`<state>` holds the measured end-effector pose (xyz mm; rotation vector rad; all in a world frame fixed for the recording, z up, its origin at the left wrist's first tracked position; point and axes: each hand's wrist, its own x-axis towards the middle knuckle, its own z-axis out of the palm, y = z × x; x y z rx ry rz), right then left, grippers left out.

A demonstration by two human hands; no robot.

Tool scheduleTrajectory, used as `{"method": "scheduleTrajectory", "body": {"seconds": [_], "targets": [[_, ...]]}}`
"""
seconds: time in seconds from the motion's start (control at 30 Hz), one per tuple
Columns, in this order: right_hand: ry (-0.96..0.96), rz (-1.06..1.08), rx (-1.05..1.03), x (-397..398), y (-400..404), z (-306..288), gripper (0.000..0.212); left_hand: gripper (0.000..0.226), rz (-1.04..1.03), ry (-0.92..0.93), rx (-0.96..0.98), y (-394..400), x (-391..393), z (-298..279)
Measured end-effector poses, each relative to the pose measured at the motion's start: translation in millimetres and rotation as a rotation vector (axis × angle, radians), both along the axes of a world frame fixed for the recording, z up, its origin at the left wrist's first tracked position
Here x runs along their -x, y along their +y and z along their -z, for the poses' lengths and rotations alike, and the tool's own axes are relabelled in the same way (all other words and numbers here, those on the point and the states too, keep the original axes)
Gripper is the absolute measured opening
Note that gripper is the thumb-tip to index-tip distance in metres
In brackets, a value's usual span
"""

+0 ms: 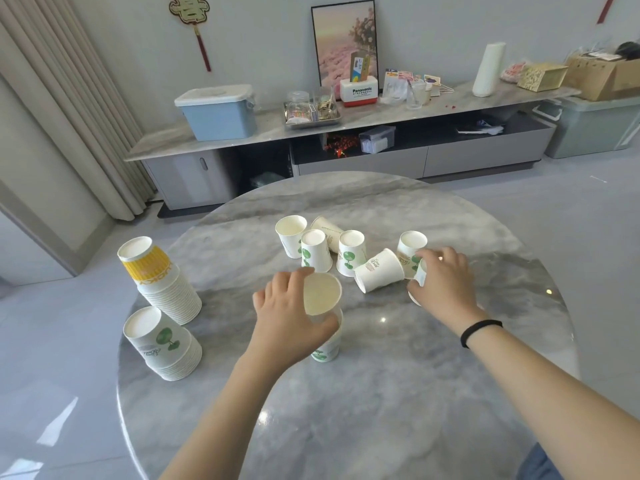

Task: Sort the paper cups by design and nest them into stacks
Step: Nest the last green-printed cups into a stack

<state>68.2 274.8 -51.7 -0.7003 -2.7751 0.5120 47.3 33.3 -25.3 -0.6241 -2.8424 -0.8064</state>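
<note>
Left hand grips a small stack of green-leaf cups near the middle of the round marble table, fingers curled round the upper cup, whose open mouth tilts to the right; the stack's base sits on the table. Right hand is to the right, fingers curled over a green-leaf cup lying at the right end of the loose cluster (most of that cup is hidden under the palm, so grip looks closed but I can't confirm how firmly). Black band on the right wrist. Loose cluster is on the far side of the hands: four cups mouth-down, one upright at far left, one on its side behind them, one on its side just left of the right hand. At the table's left edge, two upside-down nested stacks: yellow-band stack farther, green-leaf stack nearer, close beside each other. Beyond the table, a low cabinet along the wall with a blue lidded box on it.
</note>
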Motion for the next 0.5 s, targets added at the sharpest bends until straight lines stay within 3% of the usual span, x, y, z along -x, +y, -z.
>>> {"method": "scheduleTrajectory", "body": {"seconds": [0.17,0.3,0.4,0.5], "targets": [[-0.065,0.053,0.076,1,18,19,0.081,0.086,0.072,-0.187,0.209,11,0,32],[-0.125,-0.016,0.193,4,31,29,0.077,0.089,0.081,-0.208,0.222,18,3,41],[-0.078,-0.012,0.255,3,32,29,0.059,0.084,0.047,-0.227,0.125,22,3,40],[0.001,0.028,0.215,6,25,12,0.049,0.069,-0.069,-0.310,-0.191,23,7,32]]}}
